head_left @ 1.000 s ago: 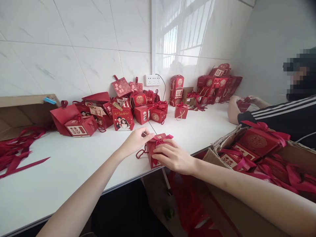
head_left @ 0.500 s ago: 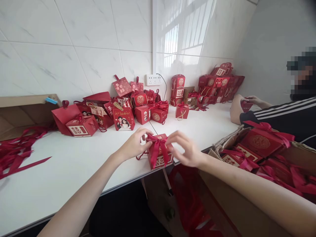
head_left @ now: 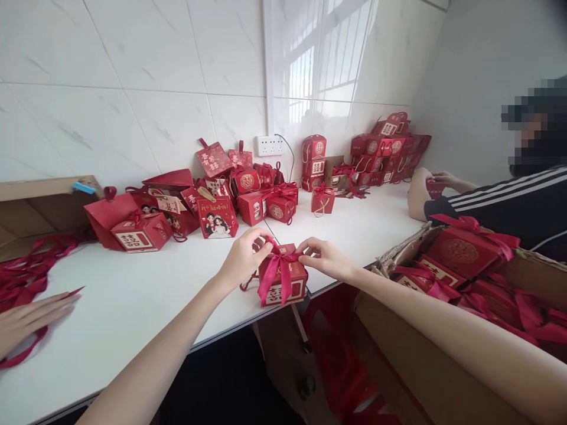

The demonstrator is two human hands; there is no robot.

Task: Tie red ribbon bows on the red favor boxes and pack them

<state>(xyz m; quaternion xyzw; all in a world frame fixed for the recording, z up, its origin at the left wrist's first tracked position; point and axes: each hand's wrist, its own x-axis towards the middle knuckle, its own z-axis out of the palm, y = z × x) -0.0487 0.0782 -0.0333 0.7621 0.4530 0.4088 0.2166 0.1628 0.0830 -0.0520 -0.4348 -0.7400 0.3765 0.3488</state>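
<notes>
A small red gift box (head_left: 296, 290) with pale printed characters sits at the table's front edge. On its top is a red ribbon bow (head_left: 280, 268), two tails hanging down the front. My left hand (head_left: 246, 257) pinches the bow's left loop between thumb and forefinger. From the other side, my right hand (head_left: 325, 258) pinches the right loop, with its remaining fingers curled. A thin dark red cord handle (head_left: 246, 282) sticks out at the box's left side.
Several red boxes (head_left: 142, 233) line the wall on the white table (head_left: 133, 307). Another person's hand (head_left: 39, 321) rests by loose ribbons (head_left: 26, 277) at left. Boxes with bows fill a carton (head_left: 381, 327) at right. A co-worker in a striped sleeve (head_left: 487, 195) handles a red item.
My right hand has closed on the bow's right loop. The bow's tails sit more spread. Another person's hand has come in at the left, and the view has shifted slightly.
</notes>
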